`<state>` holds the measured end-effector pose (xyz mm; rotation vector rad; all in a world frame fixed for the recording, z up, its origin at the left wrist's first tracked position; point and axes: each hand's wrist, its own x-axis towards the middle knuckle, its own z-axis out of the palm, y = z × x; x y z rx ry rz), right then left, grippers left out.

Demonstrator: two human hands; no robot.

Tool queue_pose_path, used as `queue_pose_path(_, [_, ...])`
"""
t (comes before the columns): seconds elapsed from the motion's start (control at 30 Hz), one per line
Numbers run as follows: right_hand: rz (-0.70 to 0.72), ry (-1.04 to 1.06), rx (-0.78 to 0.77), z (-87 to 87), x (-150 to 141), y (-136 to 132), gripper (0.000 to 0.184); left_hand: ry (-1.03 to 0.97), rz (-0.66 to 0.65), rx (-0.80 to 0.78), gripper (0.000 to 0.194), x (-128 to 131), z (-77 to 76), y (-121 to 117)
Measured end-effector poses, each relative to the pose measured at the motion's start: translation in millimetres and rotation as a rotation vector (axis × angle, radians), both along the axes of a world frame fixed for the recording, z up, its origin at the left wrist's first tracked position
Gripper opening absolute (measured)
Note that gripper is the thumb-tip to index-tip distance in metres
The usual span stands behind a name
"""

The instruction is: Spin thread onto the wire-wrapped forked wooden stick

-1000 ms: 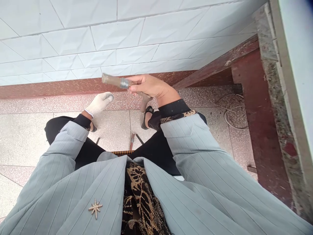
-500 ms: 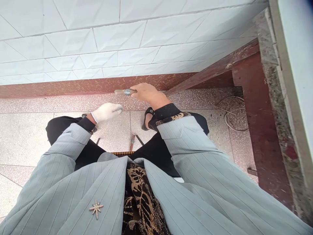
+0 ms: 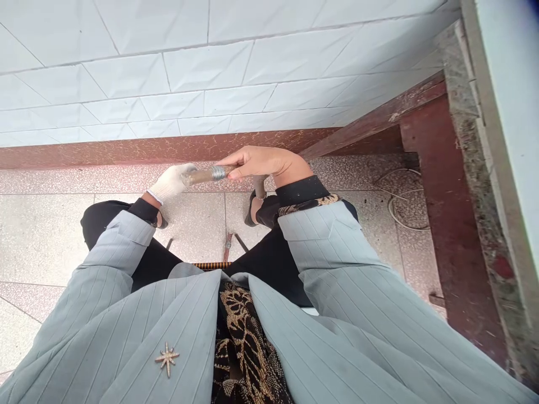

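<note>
My bare right hand (image 3: 263, 163) is closed round a brown wooden handle with a silver metal band (image 3: 218, 173); the handle's lower end sticks out below the hand (image 3: 260, 187). The far tip of the tool (image 3: 191, 177) rests against my left hand (image 3: 170, 180), which wears a white knitted glove. The gloved fingers curl at the tip, and whether they grip it is unclear. Both hands hover over the speckled floor (image 3: 50, 230) in front of a red skirting strip (image 3: 105, 148).
A white tiled wall (image 3: 210, 62) rises ahead. A dark red step and a rough concrete edge (image 3: 463, 185) run along the right. A loop of white wire (image 3: 400, 196) lies on the floor. A second banded tool (image 3: 228, 242) lies between my sandalled feet.
My right hand has drawn the tool back from the skirting and swung its tip left. My gloved left hand has risen from the floor to meet the tip.
</note>
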<state>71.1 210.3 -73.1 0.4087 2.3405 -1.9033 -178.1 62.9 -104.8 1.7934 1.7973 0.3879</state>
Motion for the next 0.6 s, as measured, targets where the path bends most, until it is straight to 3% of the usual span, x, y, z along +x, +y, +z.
queue_pose_path(0.2, [-0.472, 0.107, -0.114, -0.5, -8, -12, 0.039, -0.03, -0.073, -0.019, 0.03, 13, -10.1, -6])
queue_pose_path(0.3, [-0.621, 0.046, -0.019, -7.2, -16, -13, 0.037, -0.028, -0.146, -0.015, 0.032, 20, -4.7, -9])
queue_pose_path(0.37, [-0.682, -0.034, 0.145, -12.0, -19, -11, 0.04, 0.021, -0.211, -0.019, 0.033, 23, -0.6, -12])
queue_pose_path(0.43, [-0.672, -0.152, 0.376, -16.4, -21, -8, 0.044, 0.113, -0.272, -0.024, 0.033, 24, 2.9, -14])
queue_pose_path(0.5, [-0.574, -0.297, 0.586, -19.6, -21, -5, 0.042, 0.215, -0.29, -0.01, 0.032, 23, 6.1, -15])
queue_pose_path(0.6, [-0.327, -0.408, 0.704, -20.3, -20, -4, 0.036, 0.285, -0.209, 0.039, 0.031, 16, 11.2, -14])
